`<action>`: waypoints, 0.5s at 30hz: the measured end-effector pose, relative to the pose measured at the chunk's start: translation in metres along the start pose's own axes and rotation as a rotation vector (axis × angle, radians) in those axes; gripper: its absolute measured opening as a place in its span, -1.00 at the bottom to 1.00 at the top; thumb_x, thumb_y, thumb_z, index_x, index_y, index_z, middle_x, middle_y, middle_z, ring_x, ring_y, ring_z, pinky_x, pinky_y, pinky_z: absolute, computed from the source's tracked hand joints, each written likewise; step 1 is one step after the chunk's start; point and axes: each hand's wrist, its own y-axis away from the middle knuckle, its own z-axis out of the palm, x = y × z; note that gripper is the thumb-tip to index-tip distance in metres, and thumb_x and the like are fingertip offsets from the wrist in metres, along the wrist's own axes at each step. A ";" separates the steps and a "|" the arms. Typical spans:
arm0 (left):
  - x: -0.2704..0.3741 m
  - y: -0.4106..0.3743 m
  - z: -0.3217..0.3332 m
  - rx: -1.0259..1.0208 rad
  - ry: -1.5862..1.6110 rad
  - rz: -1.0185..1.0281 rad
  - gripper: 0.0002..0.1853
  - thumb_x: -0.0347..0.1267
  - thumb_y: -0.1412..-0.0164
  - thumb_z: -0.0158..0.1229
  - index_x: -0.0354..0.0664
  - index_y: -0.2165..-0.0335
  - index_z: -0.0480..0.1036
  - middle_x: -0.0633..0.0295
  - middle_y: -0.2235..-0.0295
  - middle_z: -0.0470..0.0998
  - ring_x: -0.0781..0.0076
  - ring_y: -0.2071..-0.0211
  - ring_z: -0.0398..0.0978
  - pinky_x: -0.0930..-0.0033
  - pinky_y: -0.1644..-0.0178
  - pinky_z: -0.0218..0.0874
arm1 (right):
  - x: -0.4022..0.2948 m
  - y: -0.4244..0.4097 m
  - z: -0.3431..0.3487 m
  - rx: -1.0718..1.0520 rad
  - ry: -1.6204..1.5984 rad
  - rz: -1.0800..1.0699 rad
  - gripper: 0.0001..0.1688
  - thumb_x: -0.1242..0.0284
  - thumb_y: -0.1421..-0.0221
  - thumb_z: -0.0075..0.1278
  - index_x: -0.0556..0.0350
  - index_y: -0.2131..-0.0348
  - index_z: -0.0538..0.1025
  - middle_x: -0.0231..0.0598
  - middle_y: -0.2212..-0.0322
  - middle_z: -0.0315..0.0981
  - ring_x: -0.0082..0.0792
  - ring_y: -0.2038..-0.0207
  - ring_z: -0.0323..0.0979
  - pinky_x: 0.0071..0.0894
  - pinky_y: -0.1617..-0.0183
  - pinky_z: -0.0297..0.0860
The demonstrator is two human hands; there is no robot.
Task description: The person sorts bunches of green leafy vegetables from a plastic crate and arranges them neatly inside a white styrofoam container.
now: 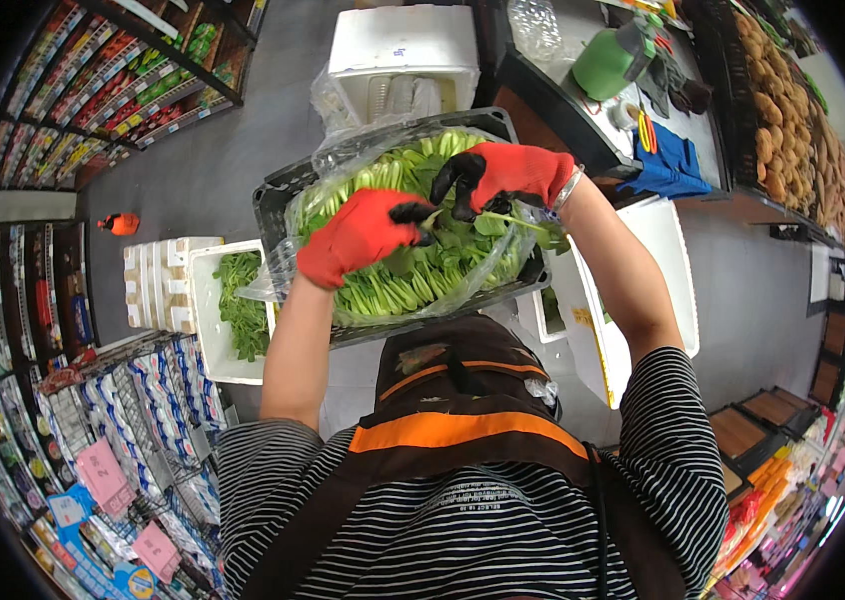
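A black plastic crate (269,214), lined with a clear plastic bag (479,276), stands before me, packed with leafy greens (392,294) with pale green stalks. Both hands wear red gloves with black-coated fingers. Over the left half of the crate, my left hand (366,234) pinches a small pale green piece (432,220) between thumb and fingers. My right hand (506,178), over the right half, is closed on a single leafy stalk (514,220). Its leaf end sticks out to the right below the wrist. The fingertips of the two hands are close together.
White foam boxes stand around the crate: one with greens (201,315) at left, one with clear packaging (404,37) behind, another (674,247) at right. A counter at upper right bears a green spray bottle (606,64) and scissors (646,133). An orange bottle (121,223) is on the floor.
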 end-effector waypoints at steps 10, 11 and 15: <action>-0.099 0.132 0.059 0.575 0.665 -0.357 -0.62 -0.33 -0.25 0.12 -0.31 0.02 0.42 0.24 0.17 0.55 0.48 0.20 0.47 0.44 0.09 0.27 | -0.106 -0.180 0.177 0.447 -0.401 -0.005 -0.46 0.26 0.18 0.27 0.37 0.30 0.53 0.00 0.43 0.57 -0.22 0.39 0.56 -0.28 0.33 0.48; -0.112 0.133 0.068 0.592 0.650 -0.371 -0.62 -0.33 -0.25 0.12 -0.30 0.01 0.42 0.24 0.17 0.55 0.48 0.20 0.47 0.45 0.10 0.27 | -0.118 -0.182 0.203 0.179 -0.739 -0.191 -0.28 0.16 0.21 0.27 0.40 0.17 0.47 0.13 0.32 0.55 -0.08 0.26 0.54 -0.19 0.18 0.46; -0.139 0.130 0.081 0.693 0.679 -0.242 -0.61 -0.30 -0.26 0.13 -0.27 0.00 0.41 0.25 0.15 0.55 0.50 0.22 0.47 0.47 0.14 0.26 | -0.133 -0.199 0.235 0.196 -0.368 -0.238 -0.05 0.08 0.18 0.24 0.36 -0.05 0.29 0.21 0.20 0.46 0.14 0.06 0.42 -0.13 -0.07 0.33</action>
